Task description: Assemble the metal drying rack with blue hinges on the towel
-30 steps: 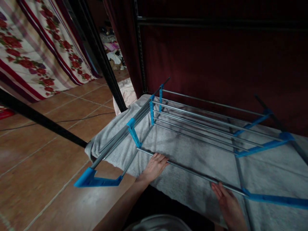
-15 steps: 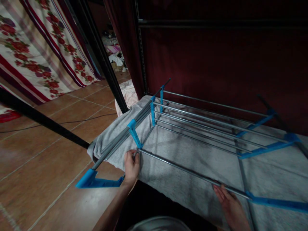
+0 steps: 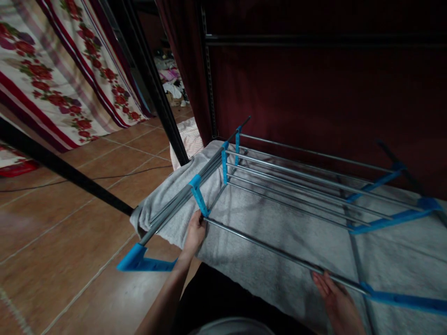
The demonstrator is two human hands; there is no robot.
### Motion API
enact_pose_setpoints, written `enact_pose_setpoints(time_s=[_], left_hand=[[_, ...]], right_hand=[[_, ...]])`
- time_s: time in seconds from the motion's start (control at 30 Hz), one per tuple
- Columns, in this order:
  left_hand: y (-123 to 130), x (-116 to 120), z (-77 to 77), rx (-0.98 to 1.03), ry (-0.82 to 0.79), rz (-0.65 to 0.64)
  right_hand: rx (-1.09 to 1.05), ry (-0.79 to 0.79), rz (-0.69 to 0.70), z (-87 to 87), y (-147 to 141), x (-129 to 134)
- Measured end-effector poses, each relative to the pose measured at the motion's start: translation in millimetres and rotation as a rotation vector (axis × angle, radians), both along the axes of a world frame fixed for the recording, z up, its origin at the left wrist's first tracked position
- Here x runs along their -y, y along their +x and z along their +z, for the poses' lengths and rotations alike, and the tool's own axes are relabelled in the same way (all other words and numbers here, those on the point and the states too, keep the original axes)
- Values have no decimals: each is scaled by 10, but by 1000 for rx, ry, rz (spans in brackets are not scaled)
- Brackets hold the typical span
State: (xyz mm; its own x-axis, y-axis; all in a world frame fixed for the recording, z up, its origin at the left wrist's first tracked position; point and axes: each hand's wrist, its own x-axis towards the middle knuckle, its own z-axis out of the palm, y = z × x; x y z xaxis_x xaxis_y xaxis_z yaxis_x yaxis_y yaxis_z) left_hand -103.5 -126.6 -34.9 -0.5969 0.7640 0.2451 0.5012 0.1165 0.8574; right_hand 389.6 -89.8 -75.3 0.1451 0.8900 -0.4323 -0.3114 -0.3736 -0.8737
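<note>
A drying rack with metal rods and blue plastic brackets (image 3: 199, 197) lies partly folded out on a grey blanket (image 3: 279, 272). My left hand (image 3: 194, 232) is closed around the frame at the left end of the front rod (image 3: 258, 242), just below a blue bracket; part of its grip is hidden. Near the rod's right end, my right hand (image 3: 337, 298) holds it from below, fingers against its underside. Another blue bracket (image 3: 408, 297) joins the rod just beyond that hand. A blue end piece (image 3: 143, 259) sticks out past the blanket, left of my left forearm.
Black metal posts (image 3: 157, 88) and a slanting black bar (image 3: 70, 170) stand at the left. Behind the rack hangs a dark red curtain (image 3: 296, 93). A flowered curtain (image 3: 52, 83), a tiled floor (image 3: 87, 223) and a dark cable (image 3: 115, 177) are on the left.
My left hand has shifted slightly up and right, closer beneath the blue bracket. My right hand stays at the rod's right part. The whole view has moved a little.
</note>
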Motion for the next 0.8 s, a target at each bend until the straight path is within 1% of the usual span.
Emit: enact_pose_setpoints(time_s=[0.07,0.13,0.23,0.3,0.37,0.4,0.47,0.57,0.67,0.73,0.8], left_hand=[[20,-10,8,-4,0,8],[43,-25,27,-4,-4,18],[60,-43,44,-11,-4,23],[55,-47,32,-23,-11,24],[46,-47,5,-33,-27,30],[42,-47,-10,-37,-37,38],[38,-46,-36,-45,-54,56],[42,-45,-50,-64,-71,69],[46,-41,-46,-85,-80,72],[47,-36,-47,-89,-82,83],[49,-33,-50,-88,-82,88]], right_hand=[[2,-38,-10,64,-21,-15],[-6,-86,16,148,-42,-22],[11,-163,103,259,-74,-11],[66,-214,158,316,-128,10],[157,-205,206,376,-252,42],[215,-160,234,412,-350,61],[357,17,299,499,-619,100],[617,390,454,646,-1154,126],[802,763,618,757,-1722,87],[919,923,715,796,-2067,43],[1024,1000,818,812,-2374,5]])
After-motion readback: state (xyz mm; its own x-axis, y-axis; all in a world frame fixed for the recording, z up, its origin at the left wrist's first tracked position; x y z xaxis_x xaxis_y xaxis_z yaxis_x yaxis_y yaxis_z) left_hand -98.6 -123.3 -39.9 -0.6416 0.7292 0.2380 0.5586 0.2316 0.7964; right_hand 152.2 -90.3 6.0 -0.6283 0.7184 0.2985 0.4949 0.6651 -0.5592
